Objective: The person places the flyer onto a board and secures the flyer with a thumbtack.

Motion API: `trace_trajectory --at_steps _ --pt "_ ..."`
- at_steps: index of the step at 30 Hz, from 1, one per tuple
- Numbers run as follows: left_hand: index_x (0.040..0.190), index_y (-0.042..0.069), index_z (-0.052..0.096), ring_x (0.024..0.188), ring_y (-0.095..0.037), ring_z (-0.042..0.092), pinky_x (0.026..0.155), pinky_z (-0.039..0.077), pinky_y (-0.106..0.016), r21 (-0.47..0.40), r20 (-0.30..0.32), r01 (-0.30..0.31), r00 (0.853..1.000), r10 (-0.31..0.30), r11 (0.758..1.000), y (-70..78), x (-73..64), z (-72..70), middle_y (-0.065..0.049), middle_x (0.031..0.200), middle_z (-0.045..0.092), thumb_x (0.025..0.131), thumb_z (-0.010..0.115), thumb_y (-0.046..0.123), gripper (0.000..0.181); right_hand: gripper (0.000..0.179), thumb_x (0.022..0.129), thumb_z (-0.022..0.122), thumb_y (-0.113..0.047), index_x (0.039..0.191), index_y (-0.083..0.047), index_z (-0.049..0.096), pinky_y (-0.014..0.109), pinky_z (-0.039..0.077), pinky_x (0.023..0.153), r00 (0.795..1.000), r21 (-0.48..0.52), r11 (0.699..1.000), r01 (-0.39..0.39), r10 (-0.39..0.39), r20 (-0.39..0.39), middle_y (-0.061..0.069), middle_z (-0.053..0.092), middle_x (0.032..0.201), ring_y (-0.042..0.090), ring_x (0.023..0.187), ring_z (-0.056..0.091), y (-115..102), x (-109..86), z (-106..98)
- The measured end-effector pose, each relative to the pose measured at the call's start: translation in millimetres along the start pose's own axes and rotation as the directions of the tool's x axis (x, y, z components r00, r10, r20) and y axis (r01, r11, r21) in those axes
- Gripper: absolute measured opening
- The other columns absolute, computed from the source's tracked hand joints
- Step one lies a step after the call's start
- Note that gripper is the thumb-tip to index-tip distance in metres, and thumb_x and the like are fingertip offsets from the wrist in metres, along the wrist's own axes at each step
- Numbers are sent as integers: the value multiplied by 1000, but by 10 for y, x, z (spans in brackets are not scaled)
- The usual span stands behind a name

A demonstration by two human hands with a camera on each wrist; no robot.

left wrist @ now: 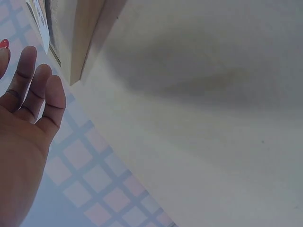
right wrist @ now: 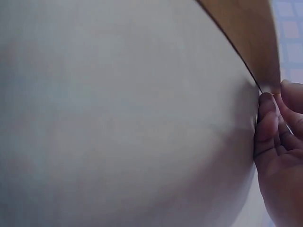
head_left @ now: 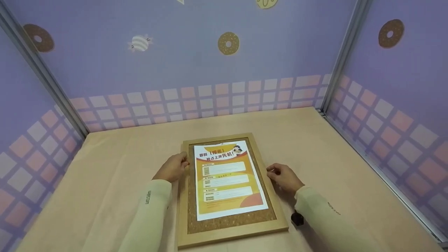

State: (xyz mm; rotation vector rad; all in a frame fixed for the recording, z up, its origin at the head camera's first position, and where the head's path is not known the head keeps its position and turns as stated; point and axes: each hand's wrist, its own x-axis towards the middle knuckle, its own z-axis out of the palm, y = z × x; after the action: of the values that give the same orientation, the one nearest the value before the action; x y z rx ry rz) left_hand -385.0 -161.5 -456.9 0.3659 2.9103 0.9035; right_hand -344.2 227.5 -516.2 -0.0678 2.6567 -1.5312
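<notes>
A wood-framed corkboard lies on the table, its long sides running away from me. On its cork lies a printed orange and white sheet. Beside the board's left edge, my left hand holds a small red pushpin at its fingertips, partly cut off in the left wrist view; the other fingers curl loosely. My right hand is at the opposite edge, its thumb and fingers pinching the frame there. The undersides of the fingertips are partly hidden.
The table has a pale cover. Purple walls with checked lower bands enclose its back and sides, joined by metal posts. A small black object sits under the right wrist.
</notes>
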Motion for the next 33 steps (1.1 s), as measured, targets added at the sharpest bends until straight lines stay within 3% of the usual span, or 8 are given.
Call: trace_trajectory --at_steps 11,15,20,24,33 --pt "100 5 51 80 -22 50 64 42 -34 -38 22 -38 999 39 999 71 153 -31 -10 95 57 100 44 8 8 21 96 56 -11 115 -4 60 32 46 66 991 -92 987 133 -133 13 4 60 89 18 76 55 21 -33 -16" --pt "104 7 53 87 -22 50 71 42 -37 -36 6 -48 999 48 998 122 222 -18 -8 98 56 100 45 8 8 21 96 56 -11 116 -6 59 32 45 62 993 -89 989 118 -118 6 4 59 88 18 73 55 16 -36 -12" --pt "101 6 52 83 -22 50 69 43 -37 0 13 -53 999 53 999 191 298 16 -9 95 55 100 46 9 7 20 96 57 -12 115 -8 60 31 44 58 997 -74 994 77 -77 -4 5 58 87 18 71 54 33 -39 9" --pt "103 8 51 84 -22 51 69 43 -36 16 22 -26 999 26 1000 258 364 42 -10 97 56 100 46 11 7 19 96 57 -12 114 -9 60 32 45 63 997 -73 994 82 -83 -4 4 58 87 18 74 54 51 -33 19" --pt "103 8 49 79 -20 52 64 43 -34 -14 45 -60 997 61 998 384 498 86 -13 103 59 101 43 12 8 18 96 57 -12 114 -9 59 34 47 71 997 -82 994 76 -76 -5 3 59 90 17 80 56 28 -30 -7"
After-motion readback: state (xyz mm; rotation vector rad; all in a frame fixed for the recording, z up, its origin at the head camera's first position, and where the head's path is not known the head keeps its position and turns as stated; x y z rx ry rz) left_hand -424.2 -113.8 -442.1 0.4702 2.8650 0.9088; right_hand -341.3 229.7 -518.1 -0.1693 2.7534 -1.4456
